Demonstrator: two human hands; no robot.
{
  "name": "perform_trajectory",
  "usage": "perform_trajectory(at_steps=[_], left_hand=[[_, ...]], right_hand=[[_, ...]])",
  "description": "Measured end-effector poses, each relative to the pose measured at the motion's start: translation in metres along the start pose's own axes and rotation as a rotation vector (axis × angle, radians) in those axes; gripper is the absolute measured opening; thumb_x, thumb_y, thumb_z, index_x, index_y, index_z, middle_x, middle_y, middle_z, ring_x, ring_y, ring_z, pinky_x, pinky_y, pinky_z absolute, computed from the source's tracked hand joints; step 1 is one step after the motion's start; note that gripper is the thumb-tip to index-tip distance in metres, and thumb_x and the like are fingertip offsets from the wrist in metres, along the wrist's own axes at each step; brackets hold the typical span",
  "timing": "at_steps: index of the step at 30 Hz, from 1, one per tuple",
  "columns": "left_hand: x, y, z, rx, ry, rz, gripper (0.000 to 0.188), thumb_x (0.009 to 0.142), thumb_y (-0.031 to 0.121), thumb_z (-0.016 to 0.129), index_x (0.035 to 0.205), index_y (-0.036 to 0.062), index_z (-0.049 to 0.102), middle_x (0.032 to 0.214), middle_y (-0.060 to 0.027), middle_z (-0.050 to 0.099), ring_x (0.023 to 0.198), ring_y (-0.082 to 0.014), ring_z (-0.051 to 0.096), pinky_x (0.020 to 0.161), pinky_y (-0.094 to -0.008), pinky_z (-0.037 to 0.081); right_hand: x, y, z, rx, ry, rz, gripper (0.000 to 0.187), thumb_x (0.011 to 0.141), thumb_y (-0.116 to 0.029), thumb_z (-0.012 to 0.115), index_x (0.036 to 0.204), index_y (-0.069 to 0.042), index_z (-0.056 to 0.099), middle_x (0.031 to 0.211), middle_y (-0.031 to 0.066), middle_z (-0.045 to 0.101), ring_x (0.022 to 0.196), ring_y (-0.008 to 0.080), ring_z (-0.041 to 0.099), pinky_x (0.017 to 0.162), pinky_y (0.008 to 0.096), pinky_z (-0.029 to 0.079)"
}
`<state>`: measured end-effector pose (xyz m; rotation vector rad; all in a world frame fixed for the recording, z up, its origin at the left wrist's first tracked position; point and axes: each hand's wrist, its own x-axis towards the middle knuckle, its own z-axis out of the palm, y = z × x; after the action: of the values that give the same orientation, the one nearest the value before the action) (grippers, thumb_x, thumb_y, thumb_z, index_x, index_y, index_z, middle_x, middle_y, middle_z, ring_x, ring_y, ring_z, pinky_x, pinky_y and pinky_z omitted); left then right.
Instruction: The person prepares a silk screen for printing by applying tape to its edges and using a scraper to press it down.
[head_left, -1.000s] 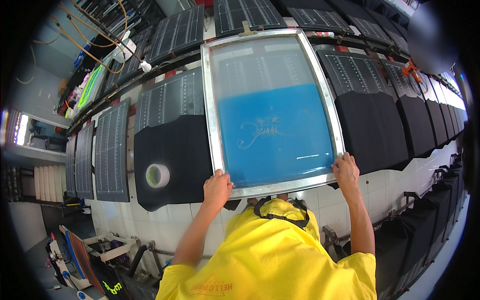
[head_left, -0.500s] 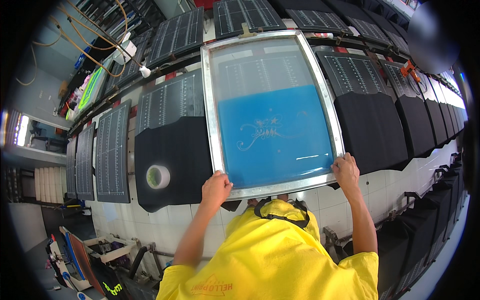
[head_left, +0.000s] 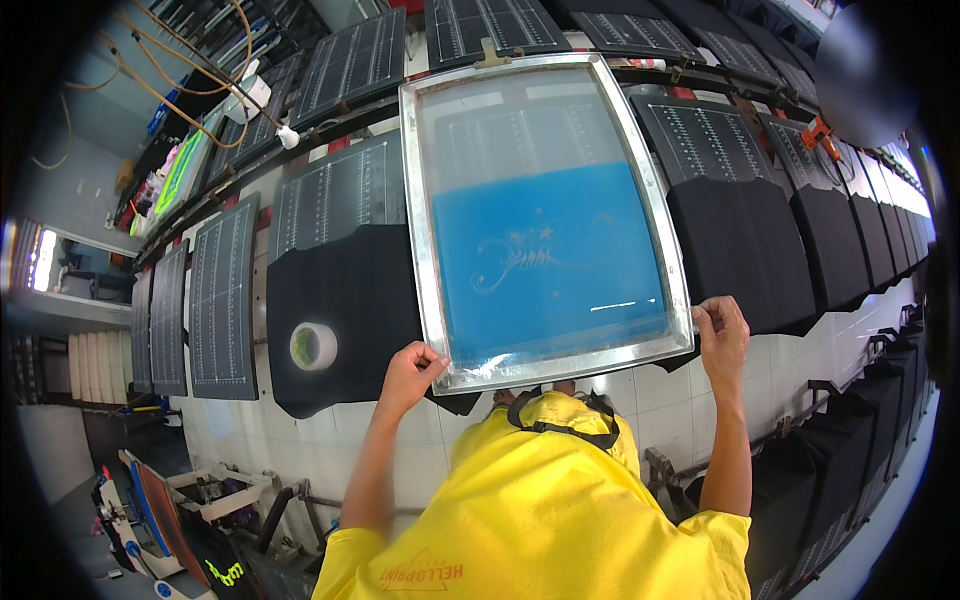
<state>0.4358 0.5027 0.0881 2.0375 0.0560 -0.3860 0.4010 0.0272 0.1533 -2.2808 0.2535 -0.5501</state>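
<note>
A silver-framed printing screen (head_left: 548, 255) lies over a black garment on a pallet, its long sides running away from me. The mesh is blue in the nearer part and pale at the far end, with a faint scroll-like design in the blue. At its near left corner, the fingertips of my left hand (head_left: 412, 374) pinch the frame's edge. My right hand (head_left: 725, 335) is beside the near right corner, fingers curled, with thumb and fingertips at the frame's outer edge. Both palms stay outside the frame.
On the black garment (head_left: 345, 275) to the left lies a roll of tape (head_left: 313, 346). Gridded pallets (head_left: 225, 300) stand in rows, several on the right covered by black garments (head_left: 745, 255). An orange tool (head_left: 819, 137) sits far right; a hanging cable ends in a white fitting (head_left: 288, 137).
Both my hands have shifted outward from the frame's near corners, the right one further, so that now mostly fingertips meet the edge. The screen's near end sits slightly differently and its design looks fainter.
</note>
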Motion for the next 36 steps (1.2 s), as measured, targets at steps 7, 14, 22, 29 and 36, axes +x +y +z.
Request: perform_trajectory(at_steps=[7,14,22,29,36], left_hand=[[-0.006,0.014,0.003,0.252,-0.047,0.065,0.023,0.084,0.016,0.08,0.079,-0.0011,0.065,0.081,-0.0042,0.054,0.069,-0.0153,0.058,0.065,-0.0318,0.048],[-0.003,0.02,0.014,0.433,-0.022,0.086,0.021,0.083,0.017,0.079,0.079,0.0022,0.065,0.089,-0.0058,0.055,0.073,-0.0229,0.061,0.069,-0.0383,0.049],[0.004,0.017,0.018,0.547,-0.028,0.189,0.018,0.082,0.015,0.078,0.08,0.0039,0.064,0.091,-0.0087,0.055,0.074,-0.0306,0.061,0.069,-0.0432,0.048],[0.005,0.023,0.021,0.585,-0.009,0.17,0.02,0.082,0.014,0.078,0.079,0.004,0.061,0.088,-0.0092,0.053,0.076,-0.0303,0.061,0.067,-0.0439,0.048],[0.006,0.026,0.024,0.618,-0.005,0.146,0.02,0.084,0.014,0.077,0.079,0.0043,0.06,0.088,-0.0098,0.053,0.079,-0.0303,0.062,0.07,-0.0444,0.05]], right_hand=[[-0.016,0.041,0.012,-0.306,-0.275,0.112,0.012,0.082,-0.011,0.077,0.085,-0.004,0.067,0.082,0.0082,0.059,0.084,0.0278,0.061,0.076,0.0406,0.049],[-0.021,0.055,0.03,-0.46,-0.288,0.005,0.013,0.082,-0.014,0.078,0.086,-0.006,0.069,0.089,0.008,0.059,0.09,0.0285,0.06,0.079,0.0416,0.05],[-0.017,0.049,0.034,-0.57,-0.315,-0.083,0.012,0.081,-0.014,0.078,0.086,-0.006,0.071,0.093,0.0076,0.058,0.09,0.0269,0.059,0.077,0.0407,0.052],[-0.014,0.05,0.039,-0.615,-0.327,-0.11,0.012,0.08,-0.015,0.078,0.085,-0.007,0.07,0.092,0.0079,0.056,0.09,0.0278,0.059,0.075,0.0416,0.053],[-0.011,0.053,0.042,-0.62,-0.336,-0.117,0.013,0.08,-0.015,0.078,0.085,-0.007,0.07,0.092,0.008,0.055,0.09,0.0273,0.058,0.075,0.0418,0.053]])
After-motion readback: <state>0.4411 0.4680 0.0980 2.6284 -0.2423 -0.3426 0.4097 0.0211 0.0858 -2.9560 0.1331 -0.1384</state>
